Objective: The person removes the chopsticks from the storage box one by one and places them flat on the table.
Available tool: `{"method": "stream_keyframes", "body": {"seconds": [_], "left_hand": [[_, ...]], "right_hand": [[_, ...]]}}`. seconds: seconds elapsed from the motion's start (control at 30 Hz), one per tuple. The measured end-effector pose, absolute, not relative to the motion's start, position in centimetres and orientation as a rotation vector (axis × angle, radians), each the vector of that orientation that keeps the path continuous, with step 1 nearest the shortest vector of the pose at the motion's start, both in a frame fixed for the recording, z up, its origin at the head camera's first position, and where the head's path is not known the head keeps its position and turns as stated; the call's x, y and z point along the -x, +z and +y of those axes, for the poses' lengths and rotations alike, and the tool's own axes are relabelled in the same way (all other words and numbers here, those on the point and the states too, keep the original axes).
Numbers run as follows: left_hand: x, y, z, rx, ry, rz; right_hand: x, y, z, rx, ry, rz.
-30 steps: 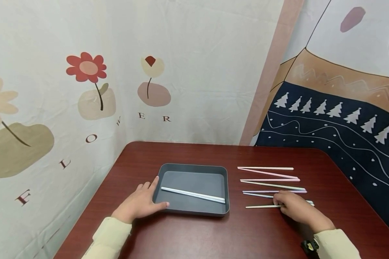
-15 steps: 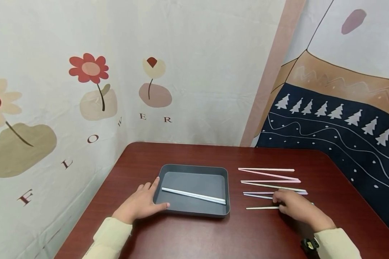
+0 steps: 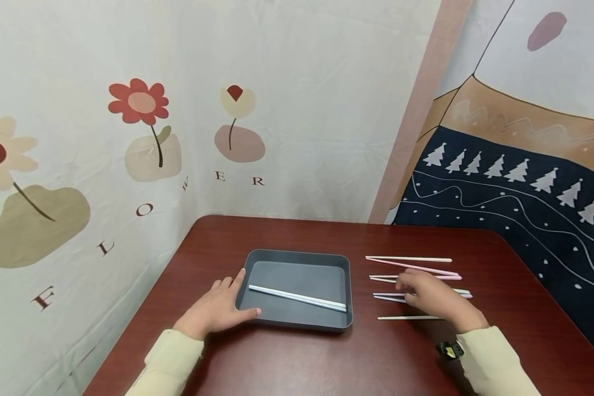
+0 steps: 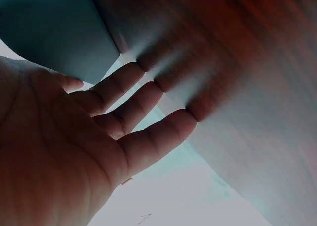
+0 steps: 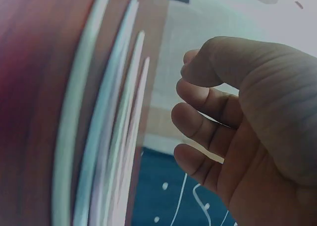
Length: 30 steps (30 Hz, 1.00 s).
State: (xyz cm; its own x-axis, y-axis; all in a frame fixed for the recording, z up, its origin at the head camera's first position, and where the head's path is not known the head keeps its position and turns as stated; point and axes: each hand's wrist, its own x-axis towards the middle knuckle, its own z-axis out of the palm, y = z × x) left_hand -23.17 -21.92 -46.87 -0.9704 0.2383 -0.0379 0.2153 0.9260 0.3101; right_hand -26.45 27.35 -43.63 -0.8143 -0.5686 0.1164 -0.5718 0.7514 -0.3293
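My left hand lies against the left end of a dark grey tray, index finger along its left rim and thumb over the near rim. A pair of whitish chopsticks rests inside the tray. Several pastel chopsticks lie right of the tray, among them pink ones, a blue one and a nearer pale green one. Above this row hovers my right hand, fingers loosely bent. The right wrist view shows nothing between its thumb and fingers.
A dark red-brown table bears everything. Behind it hangs a white cloth printed with flowers and letters. At the right is a dark blue cloth with white trees. A black watch sits by the right sleeve.
My right hand has risen from the near chopsticks and shifted left and away over the row, uncovering more of the nearest pale one. My left hand stays on the tray.
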Motion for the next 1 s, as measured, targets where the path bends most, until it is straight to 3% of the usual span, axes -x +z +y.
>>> {"method": "stream_keyframes", "body": {"seconds": [0.5,1.0], "left_hand": [[23.4,-47.0,-21.7,-0.346,0.478,2.994],[23.4,-46.9,-21.8,-0.337,0.471,2.992]], "right_hand": [[29.1,-42.4,20.0,-1.073,0.631,-2.860],[30.2,-42.4,12.9,-1.377,0.647,-2.864]]}}
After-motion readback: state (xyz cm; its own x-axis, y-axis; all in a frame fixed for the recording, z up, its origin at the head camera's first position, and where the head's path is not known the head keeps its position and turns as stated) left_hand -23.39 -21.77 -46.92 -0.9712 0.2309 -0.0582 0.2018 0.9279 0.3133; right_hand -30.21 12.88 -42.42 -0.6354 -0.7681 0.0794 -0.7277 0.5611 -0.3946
